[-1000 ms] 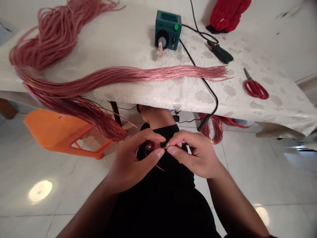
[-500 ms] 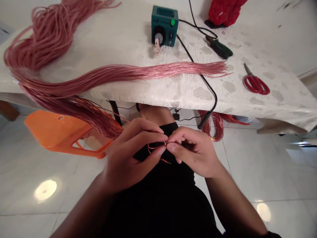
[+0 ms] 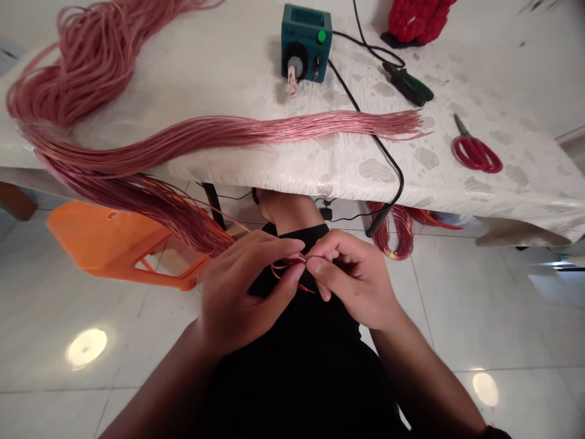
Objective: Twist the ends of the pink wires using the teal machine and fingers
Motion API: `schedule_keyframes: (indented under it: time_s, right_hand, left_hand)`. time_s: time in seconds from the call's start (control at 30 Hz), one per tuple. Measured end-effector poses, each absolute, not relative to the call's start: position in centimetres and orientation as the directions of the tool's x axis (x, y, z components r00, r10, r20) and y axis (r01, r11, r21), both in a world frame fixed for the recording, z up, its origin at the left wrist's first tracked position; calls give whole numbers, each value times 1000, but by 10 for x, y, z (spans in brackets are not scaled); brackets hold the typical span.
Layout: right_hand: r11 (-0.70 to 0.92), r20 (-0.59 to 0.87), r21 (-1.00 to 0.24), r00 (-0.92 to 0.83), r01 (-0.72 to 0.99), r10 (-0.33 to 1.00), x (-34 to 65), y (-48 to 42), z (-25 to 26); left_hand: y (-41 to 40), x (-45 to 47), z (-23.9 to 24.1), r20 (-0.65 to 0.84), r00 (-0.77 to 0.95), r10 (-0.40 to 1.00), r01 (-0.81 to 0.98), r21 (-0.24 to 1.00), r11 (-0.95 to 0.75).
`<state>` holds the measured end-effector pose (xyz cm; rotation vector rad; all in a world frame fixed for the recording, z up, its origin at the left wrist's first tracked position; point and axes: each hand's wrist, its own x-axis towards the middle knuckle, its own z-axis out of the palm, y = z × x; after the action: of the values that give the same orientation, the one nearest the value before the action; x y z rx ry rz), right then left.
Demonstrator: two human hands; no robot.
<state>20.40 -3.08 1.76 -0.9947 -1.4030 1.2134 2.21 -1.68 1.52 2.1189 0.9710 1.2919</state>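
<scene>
Copper wires (image 3: 287, 268): one small looped bunch is sitting between both hands' fingertips, above the person's chest; its strands are too thin to count, and one end is pointing down and right.
Left hand (image 3: 242, 286): thumb and forefinger are pinching the wires, with the other fingers lying close together behind them.
Right hand (image 3: 351, 280): thumb and forefinger are pinching the wires from the opposite side, with the remaining fingers curling inward.
Black shirt (image 3: 292, 360): one is covering the torso below both hands.
Orange plastic stool (image 3: 123, 244): one is lying left of the hands, on the tiled floor (image 3: 516, 323).
Wire hanks: four masses are showing: a coiled heap (image 3: 86, 67) on the table, a long straight hank (image 3: 274, 125) stretching across it, a bunch (image 3: 173, 222) drooping over its edge, and a hank (image 3: 397, 231) hanging below its far side.
Table (image 3: 516, 201): one, with a white mottled cover, is carrying the remaining items.
Teal control box (image 3: 305, 42): one is standing beyond the long hank, with a black cord (image 3: 388, 152) running past it.
Green-handled pliers (image 3: 409, 85): one pair is lying right of the box.
Red-handled scissors (image 3: 476, 153): one pair is lying nearer the table's right side.
Red bundle (image 3: 418, 18): one is sitting at the far edge of view.
</scene>
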Motion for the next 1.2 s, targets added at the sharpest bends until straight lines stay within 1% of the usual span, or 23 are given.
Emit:
schedule_keyframes:
  time_s: [0.2, 0.27, 0.33, 0.47, 0.57, 0.63, 0.7, 0.8, 0.97, 1.2]
  right_hand:
    - [162, 166, -986, -174, -41, 971, 205, -30, 17]
    - [154, 160, -987, -179, -45, 971, 204, -30, 17]
    - [148, 154, -988, -187, -47, 970, 204, -30, 15]
    - [153, 158, -987, -198, -41, 967, 203, -32, 14]
    - [170, 168, -985, -210, -7, 963, 204, -34, 14]
    - [193, 185, -981, -210, 18, 960, 205, -35, 13]
    - [222, 210, -975, -207, 33, 956, 206, -35, 13]
    - [264, 248, -962, -183, 73, 951, 206, -34, 13]
    - [398, 362, -898, -196, 190, 911, 207, -32, 14]
    - [555, 478, -795, -310, 245, 822, 208, -28, 7]
  left_hand:
    - [-14, 22, 17, 639, 348, 686, 348, 592, -727]
    - [-13, 23, 19, 642, 361, 677, 336, 587, -736]
    - [-14, 23, 20, 623, 361, 694, 309, 622, -719]
    - [-15, 23, 22, 510, 349, 786, 190, 783, -593]
    - [-14, 20, 22, 351, 392, 851, 118, 898, -425]
    - [-13, 18, 21, 244, 427, 871, 124, 938, -323]
    - [-12, 14, 21, 152, 457, 876, 170, 952, -254]
    - [-11, 11, 22, 64, 483, 873, 245, 948, -204]
    - [-10, 10, 26, 56, 480, 876, 264, 942, -205]
    - [-5, 4, 26, -7, 520, 854, 284, 945, -165]
